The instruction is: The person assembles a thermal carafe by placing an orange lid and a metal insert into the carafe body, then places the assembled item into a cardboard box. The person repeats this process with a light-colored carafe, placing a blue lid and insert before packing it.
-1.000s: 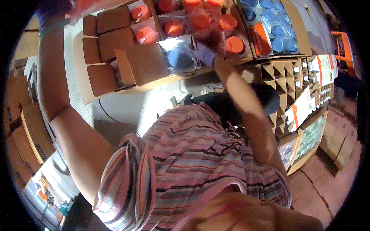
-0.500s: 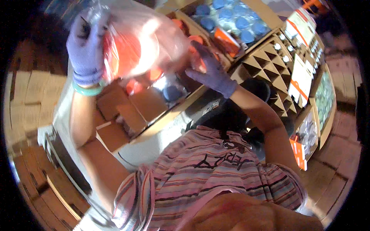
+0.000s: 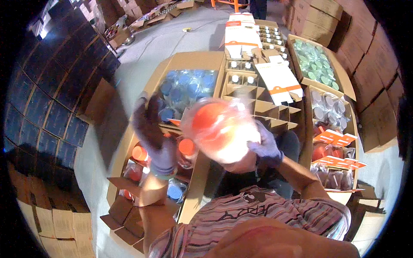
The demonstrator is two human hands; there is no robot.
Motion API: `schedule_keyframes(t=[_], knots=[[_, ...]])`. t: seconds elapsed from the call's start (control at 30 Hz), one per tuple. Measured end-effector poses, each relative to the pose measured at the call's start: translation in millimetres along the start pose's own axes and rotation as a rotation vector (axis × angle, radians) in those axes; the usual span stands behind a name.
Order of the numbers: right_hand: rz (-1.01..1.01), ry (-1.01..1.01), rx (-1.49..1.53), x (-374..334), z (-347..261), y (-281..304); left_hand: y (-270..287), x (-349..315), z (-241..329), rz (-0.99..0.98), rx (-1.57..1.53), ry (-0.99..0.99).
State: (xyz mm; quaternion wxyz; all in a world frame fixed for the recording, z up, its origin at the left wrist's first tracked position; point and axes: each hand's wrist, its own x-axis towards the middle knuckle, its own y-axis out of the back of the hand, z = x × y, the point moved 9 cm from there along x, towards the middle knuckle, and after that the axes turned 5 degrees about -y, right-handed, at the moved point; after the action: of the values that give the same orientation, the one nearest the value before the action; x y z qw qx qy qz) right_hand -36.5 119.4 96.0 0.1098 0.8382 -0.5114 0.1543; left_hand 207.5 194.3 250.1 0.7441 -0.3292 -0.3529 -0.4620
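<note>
In front of my body, my right hand [image 3: 267,148], in a purple glove, grips a bagged jar [image 3: 215,129] from its right side. The jar has a large orange lid and clear plastic wrapping; motion blurs its outline. My left hand [image 3: 154,133], gloved too, is raised over the near left carton [image 3: 193,206] with fingers stretched upward and nothing in them. It is partly blurred and shadowed. Below it in that carton are bagged containers with orange lids [image 3: 186,147] and a blue-lidded one [image 3: 175,191], beside brown cardboard dividers [image 3: 129,215].
Blue-lidded bagged containers [image 3: 185,88] fill the far left carton. Divided cartons hold white-capped bottles [image 3: 235,79], with white-and-orange card boxes [image 3: 279,81] on top. Green-lidded containers [image 3: 314,62] lie at right. Stacked cartons [image 3: 47,124] line the left side.
The bagged jar has moved from upper left to the middle. My left hand has let go of it, and my right hand now holds it. The view has swung, showing more floor.
</note>
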Motion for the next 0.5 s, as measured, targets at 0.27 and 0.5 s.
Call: schedule_keyframes(t=[0.27, 0.5], knots=[[0.121, -0.35, 0.083, -92, 89, 68, -127, -193, -124, -0.484, -0.222, 0.477], [0.198, -0.178, 0.162, -80, 93, 99, -126, -242, -155, -0.812, -0.06, 0.851]])
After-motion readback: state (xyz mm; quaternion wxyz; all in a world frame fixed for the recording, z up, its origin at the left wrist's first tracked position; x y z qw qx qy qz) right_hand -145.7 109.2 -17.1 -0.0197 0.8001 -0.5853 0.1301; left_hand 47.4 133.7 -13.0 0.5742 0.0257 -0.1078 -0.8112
